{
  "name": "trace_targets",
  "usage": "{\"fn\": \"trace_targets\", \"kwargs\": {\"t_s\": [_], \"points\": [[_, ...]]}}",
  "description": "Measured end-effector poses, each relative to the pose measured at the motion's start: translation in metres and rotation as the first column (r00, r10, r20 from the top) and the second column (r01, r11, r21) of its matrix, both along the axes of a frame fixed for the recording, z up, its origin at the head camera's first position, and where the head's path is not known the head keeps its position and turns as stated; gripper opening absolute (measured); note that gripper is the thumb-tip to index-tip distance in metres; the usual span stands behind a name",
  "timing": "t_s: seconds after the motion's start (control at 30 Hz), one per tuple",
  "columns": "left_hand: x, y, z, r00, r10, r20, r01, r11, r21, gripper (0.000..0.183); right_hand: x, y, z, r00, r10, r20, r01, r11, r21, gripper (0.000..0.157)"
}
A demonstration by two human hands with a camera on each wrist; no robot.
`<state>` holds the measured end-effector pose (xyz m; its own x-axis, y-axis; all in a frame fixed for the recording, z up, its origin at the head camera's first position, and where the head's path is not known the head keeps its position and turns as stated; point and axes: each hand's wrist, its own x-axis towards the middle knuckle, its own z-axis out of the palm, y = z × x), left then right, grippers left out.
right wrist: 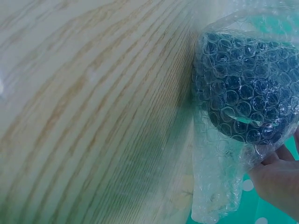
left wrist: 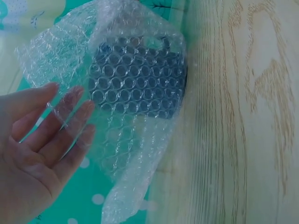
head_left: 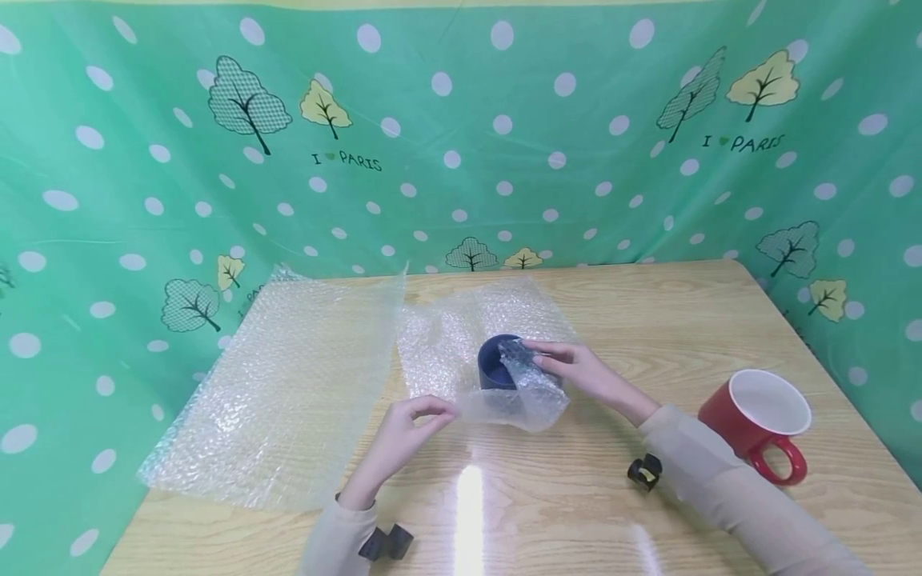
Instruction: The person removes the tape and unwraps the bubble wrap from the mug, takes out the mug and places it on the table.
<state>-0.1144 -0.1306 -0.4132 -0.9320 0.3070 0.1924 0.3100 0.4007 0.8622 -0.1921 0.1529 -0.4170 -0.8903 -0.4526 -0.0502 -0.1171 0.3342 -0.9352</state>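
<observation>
A dark blue mug (head_left: 492, 362) stands on a sheet of bubble wrap (head_left: 432, 352), its opening facing up. A near flap of that wrap is raised across its front and right side. My left hand (head_left: 408, 436) pinches the flap's left edge between thumb and fingers, just left of the mug. At the mug's right rim, my right hand (head_left: 576, 370) grips a folded part of the wrap over the opening. Through the bubbles the mug's wall (left wrist: 135, 79) shows in the left wrist view. In the right wrist view, wrap partly hides the right fingers.
A second, larger sheet of bubble wrap (head_left: 281, 392) lies flat on the left of the wooden table (head_left: 547, 504). At the right, beside the right forearm, stands a red mug (head_left: 735, 416) with a white inside. A green patterned cloth (head_left: 461, 184) hangs behind the table.
</observation>
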Motion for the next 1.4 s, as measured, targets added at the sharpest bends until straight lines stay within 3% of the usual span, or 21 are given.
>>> {"fn": "trace_targets", "kwargs": {"t_s": [0.27, 0.53, 0.87, 1.4], "points": [[0.003, -0.006, -0.001, 0.997, -0.056, 0.057, 0.059, 0.997, -0.042, 0.014, 0.001, -0.001, 0.0, 1.0, 0.002, -0.003, -0.002, 1.0, -0.007, 0.045], [0.011, -0.004, 0.018, 0.99, -0.12, 0.068, 0.127, 0.986, -0.112, 0.01, 0.002, -0.001, 0.001, 1.0, -0.008, 0.005, 0.008, 1.0, -0.005, 0.044], [0.003, -0.014, -0.004, 0.982, -0.173, 0.071, 0.179, 0.98, -0.092, 0.018, 0.002, -0.002, 0.001, 1.0, -0.009, 0.006, 0.009, 1.0, -0.005, 0.045], [0.004, -0.017, -0.005, 0.958, -0.238, 0.161, 0.263, 0.953, -0.151, 0.012, -0.001, -0.001, 0.0, 1.0, 0.0, -0.01, 0.0, 1.0, -0.023, 0.044]]}}
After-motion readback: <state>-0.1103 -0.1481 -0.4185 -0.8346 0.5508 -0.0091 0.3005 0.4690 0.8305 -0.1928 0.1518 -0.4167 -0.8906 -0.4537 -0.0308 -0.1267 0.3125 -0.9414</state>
